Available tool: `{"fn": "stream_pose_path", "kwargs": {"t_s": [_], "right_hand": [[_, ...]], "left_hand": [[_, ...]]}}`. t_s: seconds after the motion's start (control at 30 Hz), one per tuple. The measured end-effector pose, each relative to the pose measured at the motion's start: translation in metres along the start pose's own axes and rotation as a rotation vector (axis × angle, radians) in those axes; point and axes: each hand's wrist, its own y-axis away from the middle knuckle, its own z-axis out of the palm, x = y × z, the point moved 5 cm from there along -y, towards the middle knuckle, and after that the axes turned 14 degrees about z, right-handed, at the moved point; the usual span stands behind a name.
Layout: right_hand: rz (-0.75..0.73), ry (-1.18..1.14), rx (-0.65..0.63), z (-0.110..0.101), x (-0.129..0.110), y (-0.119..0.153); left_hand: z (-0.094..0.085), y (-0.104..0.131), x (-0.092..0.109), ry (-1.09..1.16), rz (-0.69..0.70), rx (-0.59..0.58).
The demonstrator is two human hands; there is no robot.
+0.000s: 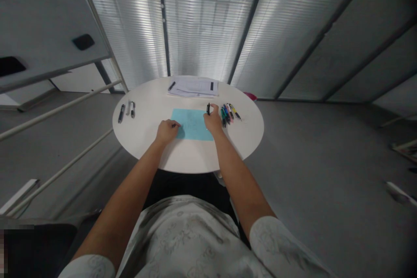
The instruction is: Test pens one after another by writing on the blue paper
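A light-blue sheet of paper [193,127] lies flat on the round white table in front of me. My left hand [167,131] rests by the sheet's left edge, its fingers closed on a small dark object [173,125], too small to make out. Over the sheet's right edge, my right hand [212,120] pinches a black pen [208,108], which points up from the fingers. Just right of that hand lies a row of pens [228,114] in green, blue, red, black and yellow.
Toward the table's far edge is a stack of printed papers [193,87] with a dark pen [171,86] on it. Several markers [121,114] lie at the left of the white table [189,158]. A whiteboard on a metal frame [97,30] stands left; blinds hang behind.
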Motion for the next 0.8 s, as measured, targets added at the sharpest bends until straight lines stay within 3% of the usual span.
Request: {"fn": "stream_pose_path", "kwargs": {"t_s": [0.17,0.33,0.53,0.8], "right_hand": [[0.071,0.098,0.091,-0.014,0.008,-0.006],[0.031,0.198,0.162,-0.026,0.01,-0.007],[0.081,0.374,0.138,-0.031,0.012,-0.007],[0.116,0.442,0.123,-0.029,0.019,-0.01]], "left_hand": [[-0.001,0.001,0.002,-0.005,0.001,0.002],[-0.003,0.001,0.003,0.005,-0.006,0.0],[-0.002,0.001,0.002,-0.009,-0.05,-0.056],[-0.001,0.001,0.002,-0.016,-0.028,-0.046]]}}
